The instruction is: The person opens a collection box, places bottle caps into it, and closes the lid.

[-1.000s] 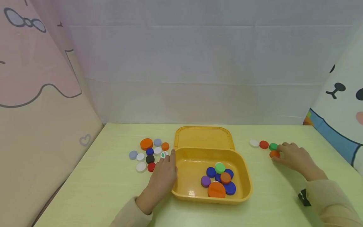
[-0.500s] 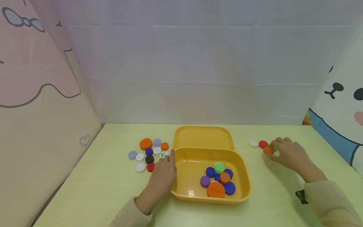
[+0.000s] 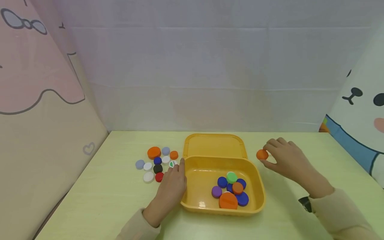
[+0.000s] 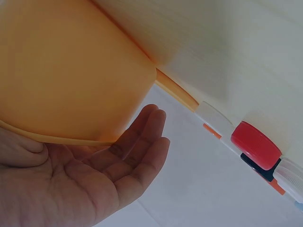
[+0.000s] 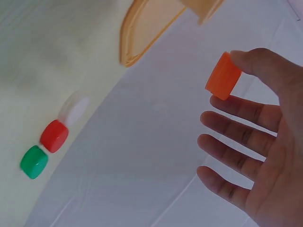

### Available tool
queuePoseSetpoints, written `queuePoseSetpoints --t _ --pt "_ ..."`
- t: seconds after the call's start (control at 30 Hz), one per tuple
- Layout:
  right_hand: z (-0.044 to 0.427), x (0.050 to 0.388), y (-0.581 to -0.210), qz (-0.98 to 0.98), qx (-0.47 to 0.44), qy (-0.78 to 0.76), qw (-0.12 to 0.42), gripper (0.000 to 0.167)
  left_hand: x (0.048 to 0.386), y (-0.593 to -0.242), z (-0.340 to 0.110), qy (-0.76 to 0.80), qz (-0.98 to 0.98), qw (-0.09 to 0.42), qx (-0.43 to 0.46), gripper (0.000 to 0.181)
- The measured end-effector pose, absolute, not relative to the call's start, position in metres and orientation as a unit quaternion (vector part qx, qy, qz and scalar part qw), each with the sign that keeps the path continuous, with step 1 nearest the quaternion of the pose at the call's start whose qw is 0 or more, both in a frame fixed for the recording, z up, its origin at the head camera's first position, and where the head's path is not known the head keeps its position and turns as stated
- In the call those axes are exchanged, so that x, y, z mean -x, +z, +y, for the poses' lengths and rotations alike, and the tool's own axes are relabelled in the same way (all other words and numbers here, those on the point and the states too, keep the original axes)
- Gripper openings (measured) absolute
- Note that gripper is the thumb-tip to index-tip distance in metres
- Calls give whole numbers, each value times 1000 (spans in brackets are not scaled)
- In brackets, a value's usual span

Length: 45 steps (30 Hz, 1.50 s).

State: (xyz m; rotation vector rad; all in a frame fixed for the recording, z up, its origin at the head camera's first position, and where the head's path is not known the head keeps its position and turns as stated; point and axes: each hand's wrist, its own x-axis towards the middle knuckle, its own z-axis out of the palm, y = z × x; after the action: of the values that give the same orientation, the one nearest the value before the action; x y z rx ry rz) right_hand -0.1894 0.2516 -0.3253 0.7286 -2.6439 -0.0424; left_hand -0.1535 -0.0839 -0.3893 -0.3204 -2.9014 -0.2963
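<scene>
Orange cap (image 3: 262, 154), right of centre in the head view, is pinched between thumb and index finger of the right hand (image 3: 288, 162), other fingers extended, the left hand (image 3: 173, 184) at the yellow box (image 3: 196, 188): presumably transfer, next calling for release inside.

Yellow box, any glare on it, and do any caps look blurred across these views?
Head view: a small bright glint inside the yellow box; right wrist view: the white cap looks smeared, the orange cap in the right hand clearer; left wrist view: no obvious glare on the box.
</scene>
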Motion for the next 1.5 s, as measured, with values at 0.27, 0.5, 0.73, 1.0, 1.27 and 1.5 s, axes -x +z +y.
queuePoseSetpoints --t 0.27,0.5,0.73,1.0,1.27,1.5 --pt "215 181 -316 -922 -319 -27 219 33 154 -389 -84 -104 -985 92 104 46" --pt "188 178 -314 -914 -351 -35 201 34 155 -389 -84 -102 -985 92 105 47" --pt "164 181 -324 -904 -388 -62 167 35 155 -388 -84 -107 -985 88 101 47" --pt "148 184 -340 -880 -436 -99 158 34 155 -389 -84 -105 -985 88 103 47" --pt "140 184 -348 -881 -447 -100 118 28 155 -388 -85 -107 -985 90 104 47" --pt "137 183 -357 -869 -470 -93 122 27 154 -388 -85 -112 -984 92 107 47"
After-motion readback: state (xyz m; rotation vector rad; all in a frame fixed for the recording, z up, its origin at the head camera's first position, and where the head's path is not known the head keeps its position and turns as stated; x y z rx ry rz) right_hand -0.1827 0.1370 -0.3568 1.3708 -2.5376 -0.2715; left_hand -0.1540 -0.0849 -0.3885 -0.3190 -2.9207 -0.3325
